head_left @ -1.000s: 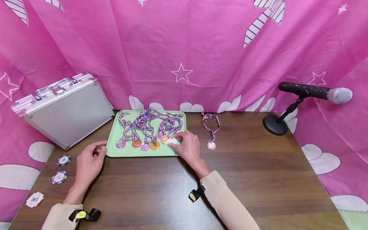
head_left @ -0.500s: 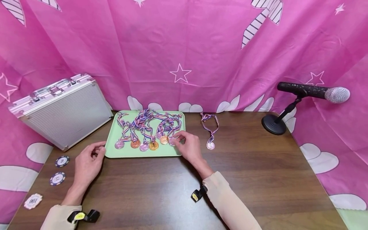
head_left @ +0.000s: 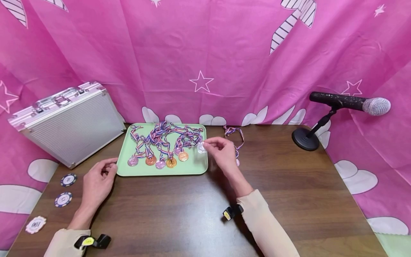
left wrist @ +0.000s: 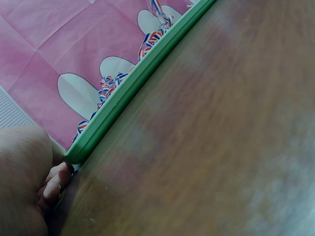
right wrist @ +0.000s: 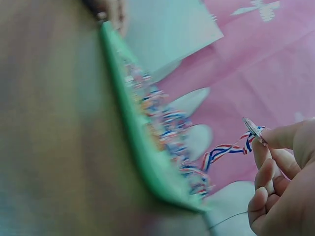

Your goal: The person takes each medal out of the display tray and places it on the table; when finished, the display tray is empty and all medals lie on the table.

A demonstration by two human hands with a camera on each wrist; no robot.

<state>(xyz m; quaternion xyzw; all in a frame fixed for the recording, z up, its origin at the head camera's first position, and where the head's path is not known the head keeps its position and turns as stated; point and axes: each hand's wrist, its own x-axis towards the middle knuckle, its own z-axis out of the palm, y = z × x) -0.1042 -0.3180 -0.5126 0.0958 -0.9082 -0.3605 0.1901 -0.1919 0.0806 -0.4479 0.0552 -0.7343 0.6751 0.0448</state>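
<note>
I am pinching a silver medal (head_left: pixel 201 147) between the thumb and fingertips of my right hand (head_left: pixel 222 152), holding it raised just above the right edge of the green tray (head_left: pixel 196 167). In the right wrist view the medal (right wrist: pixel 252 128) is standing edge-on at my fingertips (right wrist: pixel 275 138), with its red, white and blue ribbon (right wrist: pixel 224 150) trailing back toward the tray (right wrist: pixel 133 132).

My left hand (head_left: pixel 97 180) is resting on the wooden table (head_left: pixel 289 192) at the tray's front-left corner, fingers loosely curled and holding nothing. In the left wrist view my fingertips (left wrist: pixel 54 181) are lying right at that corner (left wrist: pixel 81 153); whether they are touching it I cannot tell.

Five more medals (head_left: pixel 160 162) are lying in a row on the tray, their ribbons (head_left: pixel 163 135) tangled behind them. Another medal (head_left: pixel 237 162) is lying on the table right of the tray, mostly hidden behind my right hand.

A closed aluminium case (head_left: pixel 65 123) is leaning at the left. Three poker chips (head_left: pixel 62 199) are lying at the table's left edge. A microphone (head_left: pixel 351 102) is mounted on a stand at the far right.
</note>
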